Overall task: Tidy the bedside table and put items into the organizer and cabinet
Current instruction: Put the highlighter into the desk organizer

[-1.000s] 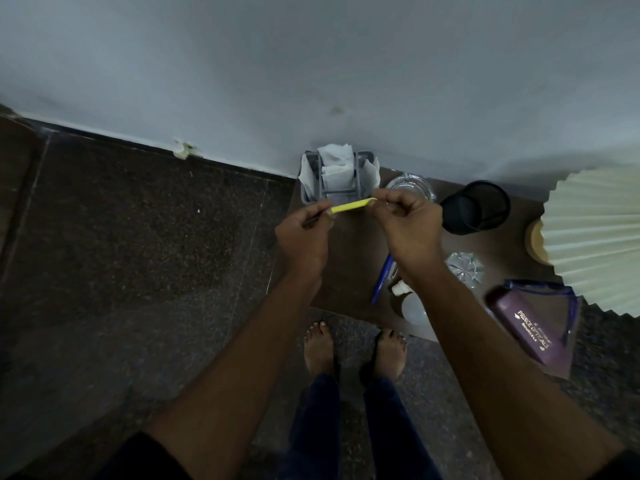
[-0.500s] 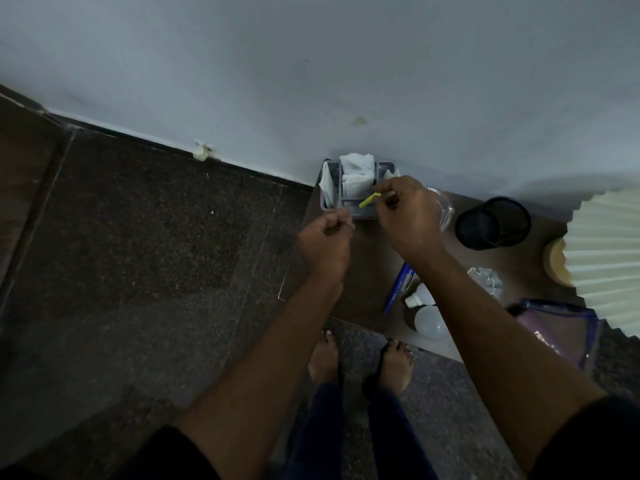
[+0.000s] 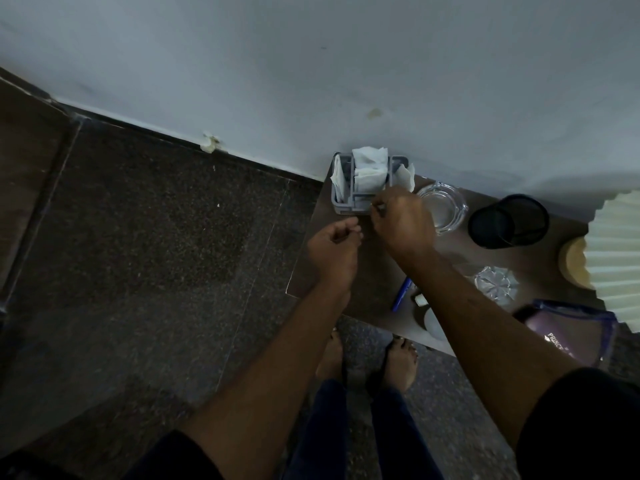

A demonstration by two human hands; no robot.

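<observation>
Since the earlier frame your right hand [image 3: 403, 223] has dropped to the front edge of the grey organizer [image 3: 341, 199], and the yellow pen you carried there no longer shows; whether it sits inside a slot or is hidden under your fingers, can't tell. Right fingers are curled and pressed together at the organizer's front wall, seemingly pinching something small and dark, too blurred to name. Your left hand [image 3: 334, 245] has let go and hovers just left of the right one over the table [image 3: 367, 282], fingers loosely curled, thumb near fingertips, holding nothing visible. White tissues [image 3: 369, 168] stick up from the organizer, which stands at the table's back left corner against the wall. Just right of it: a glass ashtray [image 3: 446, 209], then a black mesh cup [image 3: 509, 221]. A blue pen [image 3: 401, 295] lies near your right forearm, beside a white bottle [image 3: 431, 322]. A cut-glass dish [image 3: 495, 285], a purple case [image 3: 571, 332] and a pleated lampshade [image 3: 616, 258] fill the right side.
</observation>
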